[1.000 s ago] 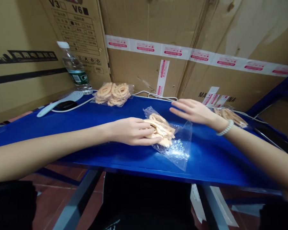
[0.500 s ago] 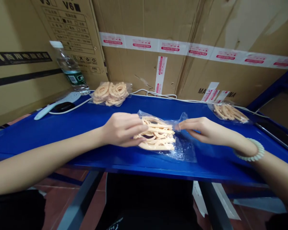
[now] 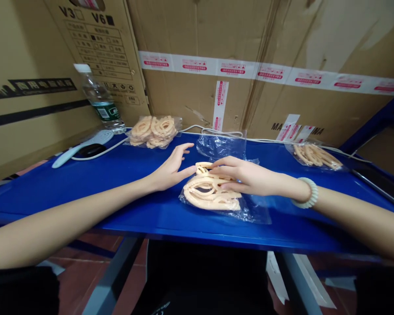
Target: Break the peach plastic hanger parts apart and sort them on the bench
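Observation:
Peach-coloured curved flat pieces (image 3: pixel 205 199) with cut-out loops lie in a clear plastic bag (image 3: pixel 258 214) on the blue table in front of me. My right hand (image 3: pixel 249 177), palm down with its fingers stretched out, rests over the right part of these pieces. On their left, my left hand (image 3: pixel 172 170) is raised with fingers apart and holds nothing. Its thumb tip is near the pieces' upper left edge; whether it touches them I cannot tell. Behind my right hand, a clear plastic sheet or bag (image 3: pixel 221 145) reaches toward the table's back edge.
Similar bagged pieces (image 3: pixel 154 131) lie at the back left, and another bag of pieces (image 3: pixel 317 156) at the back right. A water bottle (image 3: pixel 105 109), a light blue hairbrush (image 3: pixel 82 146) and a black mouse (image 3: pixel 92 150) are left. A white cable (image 3: pixel 262 140) runs along cardboard (image 3: pixel 190 100).
My left hand has let go of the bagged pieces and risen away, its fingers spreading. My right hand has moved left from the bag's edge onto the pieces. Clear plastic now shows farther back.

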A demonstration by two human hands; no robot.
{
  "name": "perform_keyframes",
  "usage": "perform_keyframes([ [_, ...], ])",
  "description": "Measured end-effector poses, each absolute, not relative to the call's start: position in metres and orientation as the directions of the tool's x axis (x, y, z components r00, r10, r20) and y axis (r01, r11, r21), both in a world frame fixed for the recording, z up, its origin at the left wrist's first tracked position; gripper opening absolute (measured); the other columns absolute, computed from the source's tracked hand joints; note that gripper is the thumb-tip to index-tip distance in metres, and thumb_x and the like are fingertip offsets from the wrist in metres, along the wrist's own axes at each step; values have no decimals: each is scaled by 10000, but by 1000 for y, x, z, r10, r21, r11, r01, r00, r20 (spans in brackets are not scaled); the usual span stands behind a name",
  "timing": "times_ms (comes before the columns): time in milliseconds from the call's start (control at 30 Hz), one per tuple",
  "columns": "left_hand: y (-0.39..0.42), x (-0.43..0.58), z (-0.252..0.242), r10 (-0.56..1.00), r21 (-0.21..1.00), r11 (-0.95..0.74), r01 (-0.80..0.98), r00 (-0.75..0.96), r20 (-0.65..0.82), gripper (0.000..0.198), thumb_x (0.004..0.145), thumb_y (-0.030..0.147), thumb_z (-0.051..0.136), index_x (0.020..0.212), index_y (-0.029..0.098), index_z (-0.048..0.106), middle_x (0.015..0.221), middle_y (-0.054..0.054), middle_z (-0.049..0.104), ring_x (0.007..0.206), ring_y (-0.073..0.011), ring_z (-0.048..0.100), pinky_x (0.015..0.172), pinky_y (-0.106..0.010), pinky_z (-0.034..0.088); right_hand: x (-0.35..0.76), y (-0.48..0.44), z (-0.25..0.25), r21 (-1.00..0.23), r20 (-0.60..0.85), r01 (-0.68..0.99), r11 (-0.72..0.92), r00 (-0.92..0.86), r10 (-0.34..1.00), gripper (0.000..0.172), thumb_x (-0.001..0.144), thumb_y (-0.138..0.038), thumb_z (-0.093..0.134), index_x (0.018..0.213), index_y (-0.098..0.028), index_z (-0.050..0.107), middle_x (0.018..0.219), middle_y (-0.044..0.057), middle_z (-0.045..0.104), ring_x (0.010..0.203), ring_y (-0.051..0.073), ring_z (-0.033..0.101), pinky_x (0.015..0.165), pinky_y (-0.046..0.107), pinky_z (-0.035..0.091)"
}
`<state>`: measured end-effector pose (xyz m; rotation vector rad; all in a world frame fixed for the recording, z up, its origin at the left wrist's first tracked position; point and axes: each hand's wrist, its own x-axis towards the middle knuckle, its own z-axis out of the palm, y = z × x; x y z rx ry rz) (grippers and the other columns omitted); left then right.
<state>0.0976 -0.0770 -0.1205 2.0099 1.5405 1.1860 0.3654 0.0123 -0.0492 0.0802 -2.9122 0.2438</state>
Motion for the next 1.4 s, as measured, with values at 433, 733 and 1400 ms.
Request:
perform_keyframes([
  [433,-77,97,-120,915,658,-398,639,220,339,661,978,551,519,1499,186,338,1516,-191,496,1430,-342,472,1196,-536,370,291,-22,-27,127,-193,421,898,-877,439,467,829,-548,718,992,-113,766,1138,208,583,1036,362,579,810,444,508],
  [733,-79,101,-115,920,639,-384,667,218,325,608,1000,517,456,1483,165,349,1454,-181,562,1373,-317,529,1160,-498,400,277,-14,-19,171,-406,501,849,-749,524,513,691,-409,819,1110,-129,728,1161,161,598,891,282,613,705,375,485],
  [1400,-75,101,-112,936,667,-344,661,184,301,572,972,446,486,1457,157,390,1374,-159,636,1317,-294,582,1148,-481,411,313,26,-48,-57,83,379,924,-920,383,163,660,-240,711,716,-153,585,869,62,484,703,160,470,557,291,349],
])
